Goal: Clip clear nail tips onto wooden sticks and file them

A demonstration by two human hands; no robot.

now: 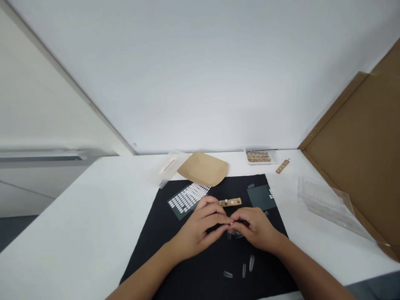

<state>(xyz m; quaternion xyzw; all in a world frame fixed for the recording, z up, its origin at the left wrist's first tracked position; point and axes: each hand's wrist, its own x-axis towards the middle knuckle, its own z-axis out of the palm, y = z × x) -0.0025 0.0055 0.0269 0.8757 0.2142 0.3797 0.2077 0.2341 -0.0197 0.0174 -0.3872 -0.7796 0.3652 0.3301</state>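
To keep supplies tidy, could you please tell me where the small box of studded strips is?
In the head view, the small box sits at the back of the white table, right of centre, just left of a loose strip.

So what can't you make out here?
Pinched piece: head view, mostly covered by left hand and right hand.
Strip, left end: head view, behind left hand.
Clear pieces: head view, right hand hides some.
Red lettering: head view, too small, blurred.
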